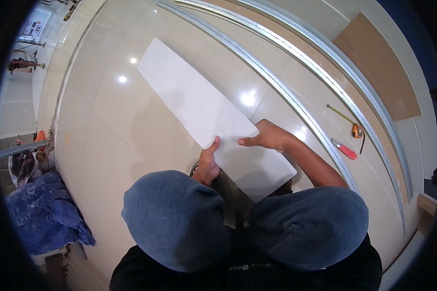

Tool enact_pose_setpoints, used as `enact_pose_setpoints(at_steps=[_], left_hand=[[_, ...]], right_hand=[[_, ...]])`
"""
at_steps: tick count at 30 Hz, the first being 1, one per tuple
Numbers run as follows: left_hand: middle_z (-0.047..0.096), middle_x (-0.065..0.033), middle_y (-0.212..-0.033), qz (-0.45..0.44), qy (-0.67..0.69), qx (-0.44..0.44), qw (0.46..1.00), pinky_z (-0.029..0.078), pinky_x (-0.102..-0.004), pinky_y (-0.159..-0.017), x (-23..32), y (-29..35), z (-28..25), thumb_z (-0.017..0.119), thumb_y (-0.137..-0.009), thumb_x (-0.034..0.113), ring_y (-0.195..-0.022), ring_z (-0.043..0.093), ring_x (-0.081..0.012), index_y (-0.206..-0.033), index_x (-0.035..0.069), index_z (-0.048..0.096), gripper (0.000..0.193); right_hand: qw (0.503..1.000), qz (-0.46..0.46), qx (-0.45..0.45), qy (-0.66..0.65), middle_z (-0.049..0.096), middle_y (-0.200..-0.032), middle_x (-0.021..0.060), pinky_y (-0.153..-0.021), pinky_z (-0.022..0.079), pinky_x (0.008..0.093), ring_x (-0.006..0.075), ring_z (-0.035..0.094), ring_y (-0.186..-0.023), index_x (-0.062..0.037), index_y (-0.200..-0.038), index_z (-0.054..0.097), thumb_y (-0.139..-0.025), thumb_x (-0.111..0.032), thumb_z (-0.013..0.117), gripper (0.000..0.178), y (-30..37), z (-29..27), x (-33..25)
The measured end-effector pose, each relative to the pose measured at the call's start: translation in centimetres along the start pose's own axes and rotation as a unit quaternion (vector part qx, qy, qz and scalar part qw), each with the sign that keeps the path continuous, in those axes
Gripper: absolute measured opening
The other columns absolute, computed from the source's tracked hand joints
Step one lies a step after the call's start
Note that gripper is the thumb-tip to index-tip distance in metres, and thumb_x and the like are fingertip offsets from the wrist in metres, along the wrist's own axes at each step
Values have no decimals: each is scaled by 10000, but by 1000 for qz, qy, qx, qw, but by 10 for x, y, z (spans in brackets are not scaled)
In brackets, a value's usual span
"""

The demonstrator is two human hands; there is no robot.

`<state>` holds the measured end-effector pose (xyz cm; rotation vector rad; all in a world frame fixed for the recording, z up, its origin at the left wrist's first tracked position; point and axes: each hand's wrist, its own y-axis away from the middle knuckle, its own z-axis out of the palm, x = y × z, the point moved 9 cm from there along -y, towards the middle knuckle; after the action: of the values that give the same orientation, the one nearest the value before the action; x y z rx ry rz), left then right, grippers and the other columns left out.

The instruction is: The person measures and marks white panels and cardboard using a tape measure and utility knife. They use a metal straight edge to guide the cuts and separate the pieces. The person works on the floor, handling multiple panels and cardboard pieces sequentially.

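Observation:
A long white plasterboard strip (189,97) slants in front of me, from the far left down to between my knees. My left hand (209,165) grips its left edge, thumb on the top face and fingers hidden underneath. On the opposite edge my right hand (271,136) holds it the same way, its thumb lying across the white face. The strip's edges look broken in line near my thumbs, and the near part sits at a slightly different angle. To the right of my right arm lies a red utility knife (345,149); beyond it is an orange tape measure (357,131) with some blade pulled out.
Long metal profiles (277,82) curve across the floor on the right. Behind them rests a brown board (378,68). A crumpled blue cloth (46,213) lies at the left, near a plastic bag (23,167). Glossy beige tiles (111,121) cover the floor.

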<state>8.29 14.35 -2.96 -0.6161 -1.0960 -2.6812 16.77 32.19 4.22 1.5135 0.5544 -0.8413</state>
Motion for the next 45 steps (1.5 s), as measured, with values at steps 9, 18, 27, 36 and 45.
enact_pose_setpoints(at_steps=[9,18,27,36,45], left_hand=[[614,-196,-1503,-51,28,-38,998,456,-533,-1199,-23,5,-12,763,-1012,362,-1393,579,-378,-1559,-2,479,716],[498,-186,-1640,38,193,-47,979,376,-605,-1263,41,-20,-12,499,-1152,454,-1530,455,-409,-1643,39,351,659],[431,-108,-1698,147,181,24,972,352,-506,-1264,79,-89,0,352,-1038,833,-1528,424,-351,-1668,108,371,960],[395,-108,-1710,253,95,247,931,347,-437,-1249,77,-69,-2,281,-1052,831,-1522,427,-323,-1695,113,319,965],[423,-36,-521,182,239,-37,953,426,-418,-392,26,-106,-35,418,-914,939,-390,450,-259,-695,131,442,837]], right_hand=[[1000,21,12,-6,791,-1101,187,-930,556,382,255,725,-1001,59,-1269,750,-883,-279,917,539,20,9,0],[982,25,24,184,785,-1058,262,-948,561,428,355,751,-1004,83,-1193,765,-802,-539,919,750,44,-38,-6],[948,-26,-129,291,765,-1226,243,-978,562,472,403,749,-1097,-45,-1424,663,-908,-293,832,596,95,-14,-18],[955,-119,88,258,719,-1233,293,-980,557,481,438,722,-1131,9,-1414,632,-1021,-324,740,526,60,31,-121],[927,-133,61,346,730,-1017,326,-936,575,495,476,731,-979,96,-1150,730,-903,-150,742,349,39,77,-137]])
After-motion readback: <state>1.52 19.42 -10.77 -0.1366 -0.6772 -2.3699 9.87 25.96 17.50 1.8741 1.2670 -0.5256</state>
